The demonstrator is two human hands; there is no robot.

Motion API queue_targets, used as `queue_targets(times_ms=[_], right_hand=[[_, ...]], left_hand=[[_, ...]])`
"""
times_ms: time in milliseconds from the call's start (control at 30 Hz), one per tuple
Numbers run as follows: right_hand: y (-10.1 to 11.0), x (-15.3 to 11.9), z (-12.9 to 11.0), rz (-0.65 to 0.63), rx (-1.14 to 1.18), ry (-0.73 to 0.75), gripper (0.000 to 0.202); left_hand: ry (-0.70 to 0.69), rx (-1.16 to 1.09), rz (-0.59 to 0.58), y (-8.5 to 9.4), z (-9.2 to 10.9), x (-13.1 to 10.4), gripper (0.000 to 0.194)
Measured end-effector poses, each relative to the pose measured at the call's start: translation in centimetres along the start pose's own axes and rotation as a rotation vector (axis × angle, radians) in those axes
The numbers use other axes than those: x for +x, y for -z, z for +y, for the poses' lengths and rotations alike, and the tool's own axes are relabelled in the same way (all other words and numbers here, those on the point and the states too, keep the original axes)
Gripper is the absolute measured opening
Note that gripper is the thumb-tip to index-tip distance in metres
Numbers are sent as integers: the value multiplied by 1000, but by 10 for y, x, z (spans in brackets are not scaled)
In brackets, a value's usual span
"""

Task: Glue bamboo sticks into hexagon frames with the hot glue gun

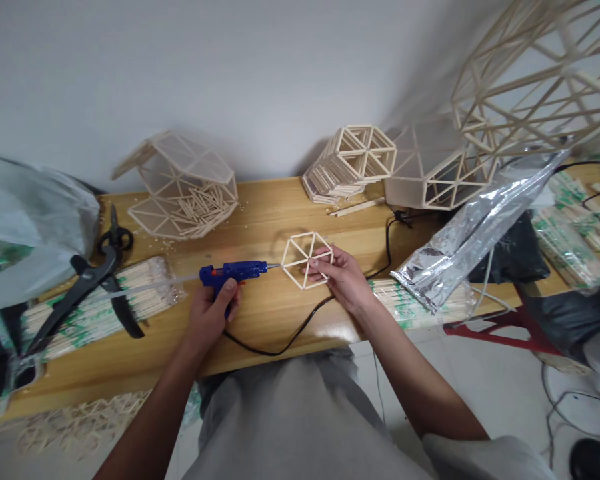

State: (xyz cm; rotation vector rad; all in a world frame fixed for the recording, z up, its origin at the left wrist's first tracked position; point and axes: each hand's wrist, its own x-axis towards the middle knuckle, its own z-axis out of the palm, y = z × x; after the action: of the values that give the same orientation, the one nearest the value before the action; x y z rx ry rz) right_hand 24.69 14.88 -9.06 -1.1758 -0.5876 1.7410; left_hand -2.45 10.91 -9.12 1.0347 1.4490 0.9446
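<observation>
The left hand [216, 310] is curled around the handle of a hard blue glue gun [240, 270], with the thumb on its side. The right hand [347, 280] pinches a flat six-sided stick frame [307, 259] between thumb and fingers, just in front of the gun's thin tip. I can't tell if the tip touches its corner. Past the right hand, a leaning stack of stick frames [365, 153] sits on the smooth, shiny wood table [265, 307]. Past the left hand is a see-through shape with little sticks [205, 207]. A crinkly silver bag [480, 227] lies right of the right hand
</observation>
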Motion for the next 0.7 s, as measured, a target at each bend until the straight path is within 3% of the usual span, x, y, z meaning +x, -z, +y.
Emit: queue_targets(times_ms=[700], right_hand=[[-1, 0, 0, 13, -2, -5, 49]], left_hand=[[-12, 0, -27, 0, 3, -1, 62]])
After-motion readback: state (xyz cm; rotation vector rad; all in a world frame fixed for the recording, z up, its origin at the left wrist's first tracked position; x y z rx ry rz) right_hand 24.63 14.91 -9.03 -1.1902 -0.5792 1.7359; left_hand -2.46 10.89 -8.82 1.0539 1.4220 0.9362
